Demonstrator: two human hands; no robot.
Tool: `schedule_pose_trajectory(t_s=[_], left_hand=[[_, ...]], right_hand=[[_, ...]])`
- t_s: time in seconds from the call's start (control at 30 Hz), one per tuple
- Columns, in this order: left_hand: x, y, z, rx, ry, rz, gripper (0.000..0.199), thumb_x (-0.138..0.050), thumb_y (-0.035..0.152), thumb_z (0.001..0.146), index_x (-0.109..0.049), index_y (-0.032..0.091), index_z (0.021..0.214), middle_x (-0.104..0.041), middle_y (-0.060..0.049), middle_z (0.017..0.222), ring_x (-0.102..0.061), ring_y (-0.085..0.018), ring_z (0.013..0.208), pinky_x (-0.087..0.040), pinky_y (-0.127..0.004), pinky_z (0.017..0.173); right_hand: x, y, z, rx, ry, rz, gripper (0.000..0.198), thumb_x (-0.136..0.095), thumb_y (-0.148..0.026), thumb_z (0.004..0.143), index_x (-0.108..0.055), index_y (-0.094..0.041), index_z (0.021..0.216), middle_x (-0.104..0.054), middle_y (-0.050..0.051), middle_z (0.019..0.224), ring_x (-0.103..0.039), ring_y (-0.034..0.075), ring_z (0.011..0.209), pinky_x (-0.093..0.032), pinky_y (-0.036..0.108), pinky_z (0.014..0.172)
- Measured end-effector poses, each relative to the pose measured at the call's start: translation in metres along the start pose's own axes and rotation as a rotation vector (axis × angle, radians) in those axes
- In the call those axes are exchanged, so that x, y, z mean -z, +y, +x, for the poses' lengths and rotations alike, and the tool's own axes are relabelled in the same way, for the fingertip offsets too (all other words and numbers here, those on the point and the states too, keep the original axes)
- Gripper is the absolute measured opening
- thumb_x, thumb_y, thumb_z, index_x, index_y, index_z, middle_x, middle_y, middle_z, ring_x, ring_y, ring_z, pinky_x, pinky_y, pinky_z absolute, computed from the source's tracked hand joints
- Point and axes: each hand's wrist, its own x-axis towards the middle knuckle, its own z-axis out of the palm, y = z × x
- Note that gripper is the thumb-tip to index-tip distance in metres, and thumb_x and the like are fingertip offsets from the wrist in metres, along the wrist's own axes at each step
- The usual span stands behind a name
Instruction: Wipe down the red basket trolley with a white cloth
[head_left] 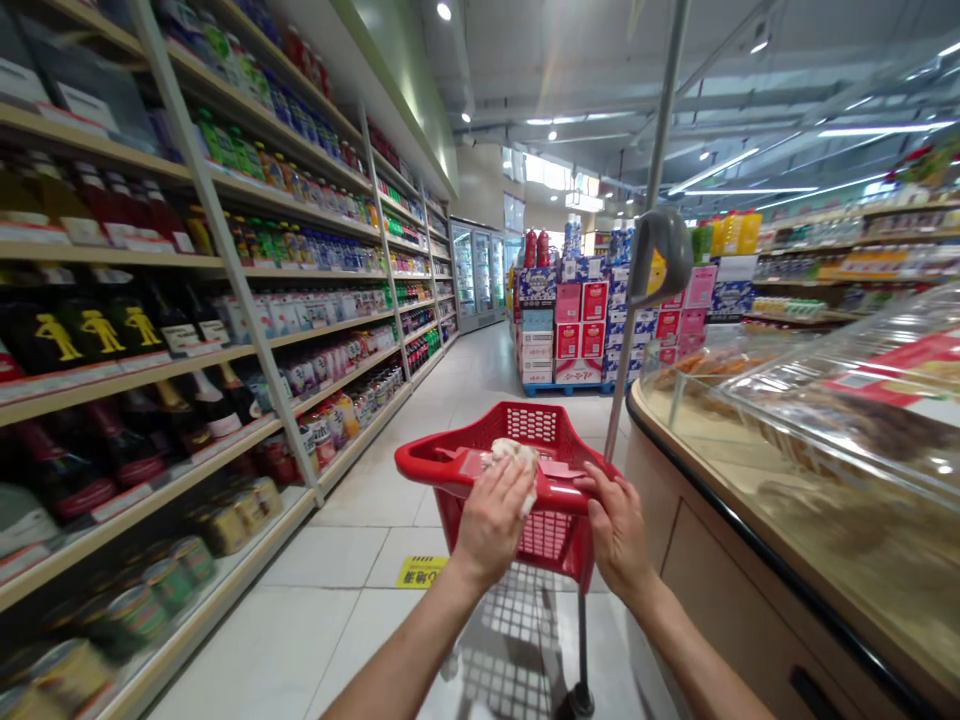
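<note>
A red plastic shopping cart (450, 470) stands upright before me, its handle side toward my body. My left hand (495, 515) presses a crumpled whitish cloth (517, 452) against the top of the handle, near its middle. The fingers lie over the cloth and partly hide it. Farther right, my right hand (615, 520) grips the handle bar close to its right corner, thumb on the near side and fingers over the top. The part of the bar under both hands is hidden.
Drink shelves (330, 400) run along the left. A glass-edged food counter (675, 470) with packaged food (840, 390) stands close on the right. Stacked cartons (577, 330) sit on a blue pallet ahead, beside a grey pole (651, 180). A yellow floor sticker (421, 571) lies left of the cart.
</note>
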Motion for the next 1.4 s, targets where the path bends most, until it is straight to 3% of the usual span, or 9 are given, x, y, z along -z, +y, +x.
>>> schedule_pose_trajectory(t_s=[0.23, 0.47, 0.6, 0.73, 0.97, 1.1, 1.2, 1.27, 1.4], left_hand=[[0.023, -0.030, 0.009, 0.308, -0.014, 0.017, 0.033, -0.042, 0.031, 0.080, -0.056, 0.017, 0.107, -0.054, -0.010, 0.115, -0.045, -0.024, 0.111, -0.034, -0.045, 0.097], [0.002, 0.022, 0.029, 0.132, -0.168, -0.077, 0.048, -0.049, 0.026, 0.075, -0.042, 0.014, 0.122, -0.046, -0.009, 0.128, -0.036, -0.022, 0.121, -0.030, -0.041, 0.103], [0.009, -0.011, 0.019, 0.167, -0.129, -0.034, 0.041, -0.041, 0.029, 0.081, -0.045, 0.016, 0.120, -0.050, -0.009, 0.124, -0.041, -0.021, 0.119, -0.032, -0.042, 0.101], [0.014, -0.034, 0.016, 0.292, -0.059, 0.049, 0.035, -0.035, 0.029, 0.084, -0.052, 0.018, 0.113, -0.054, -0.007, 0.120, -0.047, -0.020, 0.113, -0.038, -0.042, 0.097], [-0.018, 0.048, 0.034, -0.059, -0.009, -0.028, 0.030, -0.040, 0.025, 0.084, -0.053, 0.021, 0.111, -0.061, -0.004, 0.111, -0.051, -0.017, 0.107, -0.041, -0.037, 0.095], [-0.004, 0.002, 0.017, -0.067, 0.045, 0.017, 0.032, -0.035, 0.021, 0.086, -0.051, 0.020, 0.114, -0.059, -0.004, 0.113, -0.050, -0.016, 0.110, -0.040, -0.036, 0.096], [0.013, -0.053, -0.003, 0.126, 0.167, 0.113, 0.034, -0.032, 0.021, 0.086, -0.052, 0.018, 0.113, -0.058, -0.008, 0.114, -0.050, -0.019, 0.110, -0.041, -0.042, 0.094], [0.016, -0.063, -0.010, 0.175, 0.186, 0.132, 0.035, -0.032, 0.022, 0.086, -0.051, 0.017, 0.114, -0.057, -0.009, 0.115, -0.049, -0.020, 0.112, -0.041, -0.044, 0.094], [0.000, -0.009, -0.003, 0.003, 0.099, 0.056, 0.037, -0.038, 0.019, 0.084, -0.048, 0.017, 0.119, -0.053, -0.007, 0.121, -0.042, -0.019, 0.118, -0.038, -0.040, 0.098]], right_hand=[[0.004, 0.001, 0.005, -0.029, 0.029, -0.006, 0.039, -0.027, -0.028, 0.087, -0.037, -0.023, 0.124, -0.063, 0.002, 0.094, -0.053, 0.019, 0.097, -0.029, 0.043, 0.093], [0.005, 0.003, 0.005, -0.017, 0.013, -0.008, 0.041, -0.028, -0.028, 0.087, -0.034, -0.022, 0.127, -0.064, 0.003, 0.095, -0.053, 0.020, 0.096, -0.032, 0.042, 0.090], [0.008, 0.010, 0.006, -0.067, 0.053, -0.071, 0.041, -0.028, -0.031, 0.087, -0.036, -0.022, 0.126, -0.060, 0.006, 0.105, -0.052, 0.021, 0.098, -0.034, 0.044, 0.088], [0.007, 0.005, 0.008, -0.133, 0.044, -0.060, 0.043, -0.025, -0.031, 0.088, -0.034, -0.020, 0.128, -0.064, 0.004, 0.093, -0.054, 0.021, 0.092, -0.035, 0.045, 0.087], [0.003, 0.001, 0.006, -0.079, 0.097, -0.002, 0.044, -0.028, -0.031, 0.088, -0.029, -0.023, 0.131, -0.062, 0.005, 0.103, -0.056, 0.019, 0.090, -0.042, 0.039, 0.079], [0.004, 0.003, 0.005, -0.040, 0.103, 0.000, 0.043, -0.028, -0.029, 0.088, -0.029, -0.023, 0.131, -0.064, 0.005, 0.099, -0.058, 0.019, 0.087, -0.040, 0.038, 0.078], [0.000, 0.000, 0.003, -0.057, 0.100, -0.043, 0.043, -0.027, -0.029, 0.088, -0.030, -0.023, 0.130, -0.063, 0.005, 0.100, -0.057, 0.019, 0.087, -0.036, 0.040, 0.079], [-0.004, -0.002, 0.001, -0.065, 0.088, -0.067, 0.042, -0.026, -0.030, 0.088, -0.031, -0.023, 0.130, -0.062, 0.006, 0.101, -0.056, 0.020, 0.090, -0.033, 0.041, 0.082], [-0.007, -0.001, -0.002, -0.040, 0.066, -0.068, 0.042, -0.026, -0.031, 0.088, -0.032, -0.023, 0.129, -0.062, 0.005, 0.102, -0.054, 0.020, 0.094, -0.031, 0.042, 0.084]])
